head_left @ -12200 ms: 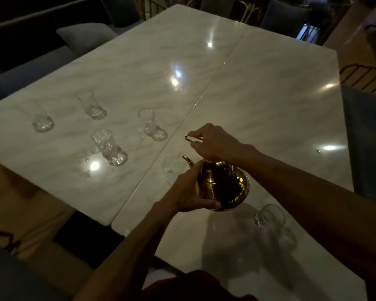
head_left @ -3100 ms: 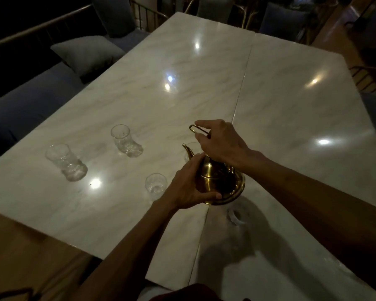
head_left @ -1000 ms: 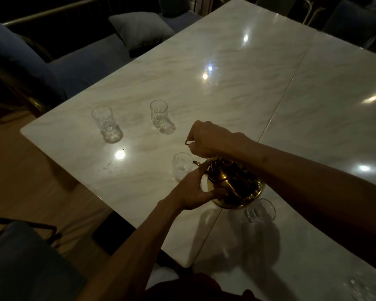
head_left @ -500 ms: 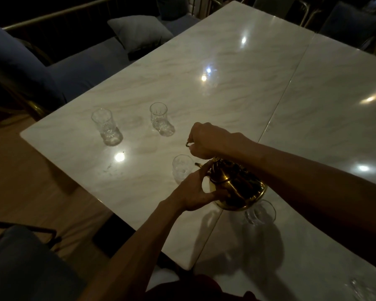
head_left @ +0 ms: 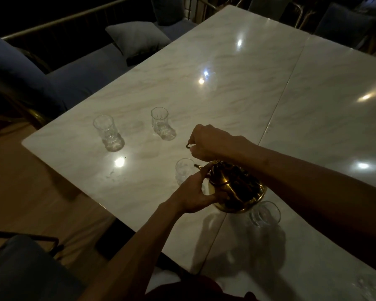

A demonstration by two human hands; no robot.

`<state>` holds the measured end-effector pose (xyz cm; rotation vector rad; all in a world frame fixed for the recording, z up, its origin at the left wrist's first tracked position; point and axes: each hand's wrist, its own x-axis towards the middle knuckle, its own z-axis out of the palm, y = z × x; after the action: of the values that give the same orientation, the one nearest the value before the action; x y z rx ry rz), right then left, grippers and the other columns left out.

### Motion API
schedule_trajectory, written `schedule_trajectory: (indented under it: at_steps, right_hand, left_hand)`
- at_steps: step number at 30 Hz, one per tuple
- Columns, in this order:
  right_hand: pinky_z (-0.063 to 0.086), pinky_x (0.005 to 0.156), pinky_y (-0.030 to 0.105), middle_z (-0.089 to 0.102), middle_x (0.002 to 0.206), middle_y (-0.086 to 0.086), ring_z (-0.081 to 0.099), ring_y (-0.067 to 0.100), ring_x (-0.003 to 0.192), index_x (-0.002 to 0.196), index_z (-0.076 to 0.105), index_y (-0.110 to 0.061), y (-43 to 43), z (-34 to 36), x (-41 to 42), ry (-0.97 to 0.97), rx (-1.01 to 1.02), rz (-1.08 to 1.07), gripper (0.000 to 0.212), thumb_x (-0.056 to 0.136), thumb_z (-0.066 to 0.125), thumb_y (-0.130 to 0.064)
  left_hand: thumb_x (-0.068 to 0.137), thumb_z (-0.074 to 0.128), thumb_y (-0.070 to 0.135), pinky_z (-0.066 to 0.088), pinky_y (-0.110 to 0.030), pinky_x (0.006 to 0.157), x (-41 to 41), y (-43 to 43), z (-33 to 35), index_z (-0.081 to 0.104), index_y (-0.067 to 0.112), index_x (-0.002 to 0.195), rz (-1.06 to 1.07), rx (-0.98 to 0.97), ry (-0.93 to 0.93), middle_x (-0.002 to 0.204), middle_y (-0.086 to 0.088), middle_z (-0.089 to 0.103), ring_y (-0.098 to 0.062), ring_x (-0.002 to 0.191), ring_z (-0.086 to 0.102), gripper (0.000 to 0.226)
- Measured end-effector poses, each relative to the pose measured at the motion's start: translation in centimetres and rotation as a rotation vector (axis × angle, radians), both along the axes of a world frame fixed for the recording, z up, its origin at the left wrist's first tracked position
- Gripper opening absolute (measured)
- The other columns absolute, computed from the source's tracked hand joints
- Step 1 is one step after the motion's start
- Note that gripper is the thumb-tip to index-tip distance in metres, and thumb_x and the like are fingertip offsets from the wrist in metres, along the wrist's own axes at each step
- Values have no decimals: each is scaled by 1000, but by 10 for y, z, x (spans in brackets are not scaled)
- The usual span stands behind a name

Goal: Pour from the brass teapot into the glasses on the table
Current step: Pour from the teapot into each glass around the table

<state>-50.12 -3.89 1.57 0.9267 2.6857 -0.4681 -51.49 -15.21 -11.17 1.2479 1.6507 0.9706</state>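
Note:
The brass teapot (head_left: 234, 187) hangs tilted above the white marble table (head_left: 204, 94), its spout (head_left: 198, 167) over the rim of a clear glass (head_left: 183, 170). My right hand (head_left: 211, 141) grips the teapot's wire handle from above. My left hand (head_left: 195, 194) cups the pot's near side. Another glass (head_left: 266, 213) stands just right of the pot, partly under its base. Two more glasses (head_left: 108, 132) (head_left: 161, 123) stand farther left. I cannot tell whether liquid is flowing.
The table's near left edge and corner (head_left: 28, 141) lie close to the glasses. A blue bench with a grey cushion (head_left: 137, 38) runs along the far left. A chair (head_left: 20, 268) is at the bottom left; more chairs stand at the far end.
The teapot and both hands have stayed over the same glass during the last second, tilted slightly more. Earlier, the pot was over other glasses farther right.

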Motion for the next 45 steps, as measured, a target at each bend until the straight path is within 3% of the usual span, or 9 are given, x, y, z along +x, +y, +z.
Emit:
schedule_trajectory:
  at_steps: [5, 10, 15, 18, 22, 27, 35, 40, 45]
  right_hand:
    - [56, 83, 36, 67, 118, 10, 65, 24, 98, 126, 59, -7, -1, 0, 11, 98, -59, -72, 41, 87, 61, -20]
    - [52, 86, 32, 65, 125, 7, 63, 22, 108, 125, 62, -9, -4, 6, 35, 240, -91, -165, 40, 87, 61, -21]
    - [47, 90, 30, 64, 128, 9, 61, 24, 115, 127, 63, -11, -13, 21, 59, 388, -102, -200, 38, 90, 59, -21]
    - [43, 93, 28, 56, 138, 10, 54, 24, 123, 134, 56, -12, -17, 34, 68, 463, -104, -232, 48, 88, 62, -22]
    - [44, 76, 24, 58, 129, 11, 59, 22, 110, 134, 51, -12, -20, 46, 71, 517, -63, -268, 55, 82, 67, -19]
    - [46, 75, 24, 64, 117, 12, 63, 23, 103, 126, 55, -9, -27, 57, 67, 624, 9, -265, 46, 83, 65, -21]
    - [50, 70, 30, 69, 101, 11, 66, 26, 88, 121, 58, -12, -24, 67, 20, 643, 173, -229, 32, 92, 58, -25]
    - [55, 76, 39, 70, 103, 16, 67, 34, 90, 124, 59, -11, -12, 69, -33, 568, 278, -150, 35, 93, 56, -26]
    - [56, 80, 43, 68, 111, 18, 66, 35, 97, 123, 62, -12, 7, 67, -91, 484, 251, -151, 37, 90, 60, -28]
  left_hand:
    - [78, 70, 59, 38, -36, 114, -3, -3, -2, 30, 31, 153, -25, 35, 13, 150, 4, 50, -13, 139, 45, 90]
    - [77, 73, 51, 32, -17, 102, 4, -5, 4, 22, 41, 147, -51, 74, 54, 151, 4, 47, -1, 129, 39, 88]
    - [67, 86, 53, 41, -35, 113, 18, -8, 15, 25, 37, 149, -50, 135, 67, 151, 7, 44, -5, 135, 42, 104]
    - [60, 90, 55, 47, -44, 110, 20, -10, 25, 25, 32, 151, -53, 187, 84, 149, 9, 45, -11, 137, 46, 114]
    - [56, 92, 55, 48, -48, 108, 13, -8, 39, 24, 26, 153, -73, 283, 136, 150, 5, 44, -15, 138, 47, 122]
    - [50, 96, 52, 45, -52, 109, -8, -4, 48, 18, 12, 155, -120, 375, 234, 155, -2, 36, -22, 142, 42, 137]
    - [49, 94, 57, 43, -52, 111, -66, 16, 55, 13, 9, 157, -170, 439, 350, 161, -5, 29, -26, 146, 37, 143]
    - [49, 93, 57, 43, -49, 112, -117, 29, 58, 16, 14, 156, -181, 432, 328, 159, -3, 31, -24, 144, 38, 139]
    - [53, 94, 50, 43, -48, 112, -171, 39, 53, 19, 21, 155, -191, 407, 263, 156, 0, 36, -20, 142, 41, 130]
